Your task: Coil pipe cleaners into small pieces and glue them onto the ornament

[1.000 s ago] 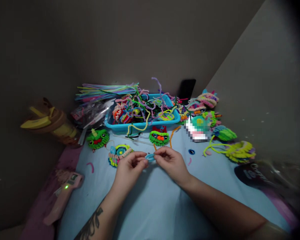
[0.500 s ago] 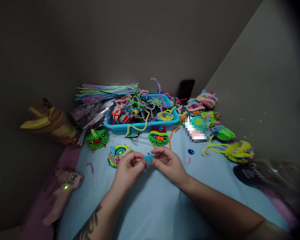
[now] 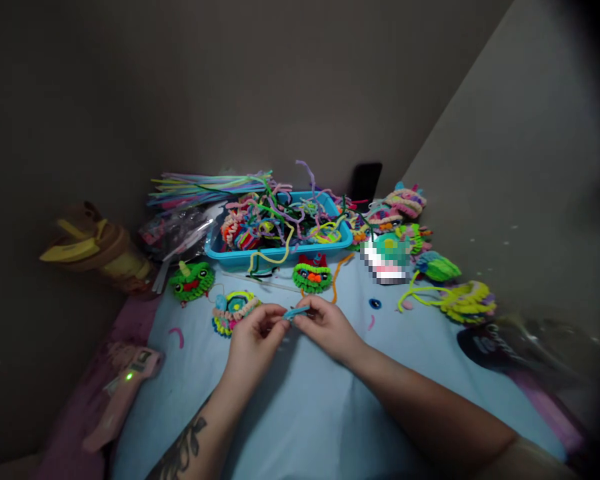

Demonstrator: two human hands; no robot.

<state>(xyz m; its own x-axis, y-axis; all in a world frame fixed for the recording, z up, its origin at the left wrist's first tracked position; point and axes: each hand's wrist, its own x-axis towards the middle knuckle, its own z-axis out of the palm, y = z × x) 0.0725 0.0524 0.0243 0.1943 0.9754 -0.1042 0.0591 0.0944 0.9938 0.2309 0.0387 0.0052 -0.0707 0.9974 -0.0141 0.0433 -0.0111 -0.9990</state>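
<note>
My left hand [image 3: 261,333] and my right hand [image 3: 329,331] meet over the light blue cloth, fingertips nearly touching. Both pinch a short light-blue pipe cleaner piece [image 3: 296,312], which looks folded; its ends are partly hidden by the fingers. Just behind my left hand lies a round multicoloured fuzzy piece [image 3: 236,308] with a blue and yellow eye. Beyond my right hand sits a green fuzzy face [image 3: 312,275] with an orange middle and red top. Another green face [image 3: 193,281] with a yellow horn rests farther left.
A blue basket [image 3: 280,252] heaped with pipe cleaners stands at the back. Long pipe cleaners [image 3: 210,183] lie behind it. On the left are a pink glue gun [image 3: 130,387] and a lidded cup [image 3: 105,257]; on the right, finished fuzzy pieces [image 3: 467,303] and a dark-lidded cup [image 3: 485,347].
My fingers have drawn closer together around the light-blue piece, which now appears narrower and tilted up to the right. The whole view has shifted slightly.
</note>
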